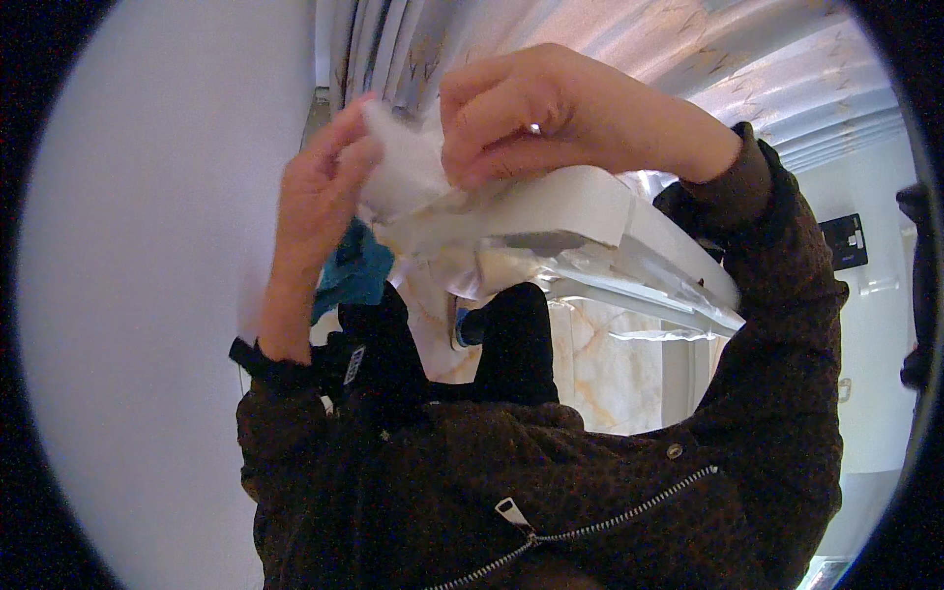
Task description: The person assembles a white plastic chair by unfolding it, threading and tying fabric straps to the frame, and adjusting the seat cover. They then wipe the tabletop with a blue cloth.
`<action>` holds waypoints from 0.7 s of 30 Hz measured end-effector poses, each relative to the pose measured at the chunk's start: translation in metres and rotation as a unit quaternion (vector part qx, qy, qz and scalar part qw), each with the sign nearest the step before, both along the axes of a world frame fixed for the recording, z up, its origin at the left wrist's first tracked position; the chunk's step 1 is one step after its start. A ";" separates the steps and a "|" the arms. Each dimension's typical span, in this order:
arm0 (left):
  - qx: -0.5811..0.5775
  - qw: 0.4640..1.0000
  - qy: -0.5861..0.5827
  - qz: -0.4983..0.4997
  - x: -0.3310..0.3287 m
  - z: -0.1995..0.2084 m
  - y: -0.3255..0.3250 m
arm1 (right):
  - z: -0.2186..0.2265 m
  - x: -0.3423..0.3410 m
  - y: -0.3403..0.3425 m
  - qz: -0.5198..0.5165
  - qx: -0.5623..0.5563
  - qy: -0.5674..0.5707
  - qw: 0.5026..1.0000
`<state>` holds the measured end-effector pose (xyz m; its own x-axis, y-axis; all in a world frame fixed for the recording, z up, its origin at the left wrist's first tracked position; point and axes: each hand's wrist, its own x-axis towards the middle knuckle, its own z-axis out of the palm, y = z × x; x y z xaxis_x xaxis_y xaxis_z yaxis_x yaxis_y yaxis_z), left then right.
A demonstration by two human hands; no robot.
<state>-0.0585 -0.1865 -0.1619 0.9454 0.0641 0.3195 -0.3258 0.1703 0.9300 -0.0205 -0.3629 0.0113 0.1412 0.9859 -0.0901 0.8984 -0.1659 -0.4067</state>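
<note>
My left hand (329,182) is raised, its thumb and fingers closed on a thin white sheet (405,167), blurred by motion and perhaps paper or cloth. At the sheet's right edge, my right hand (521,118) has its fingers curled in a pinch; the fingertips are partly hidden. Under both hands runs a long white casing (580,202) with a rounded edge and an opening along its underside. A teal cloth (359,273) hangs just below my left hand, beside the wrist; what holds it up is hidden.
A plain pale wall (157,295) rises close on my left. Patterned curtains (678,49) hang behind the casing. Below my legs lies a marbled floor (610,369), with a blue shoe (459,324) partly showing. A black flat panel (844,242) is at the far right.
</note>
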 end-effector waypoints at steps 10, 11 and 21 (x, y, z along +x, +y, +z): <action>0.043 0.994 0.047 -0.084 -0.008 -0.009 -0.021 | -0.016 0.012 -0.015 -0.208 -0.083 0.171 0.960; 0.027 0.998 0.059 -0.024 -0.008 -0.006 -0.018 | -0.015 0.015 -0.021 -0.263 -0.083 0.178 0.945; -0.178 0.967 0.045 0.175 -0.005 0.006 0.001 | -0.038 0.025 -0.067 -0.344 -0.241 0.414 0.808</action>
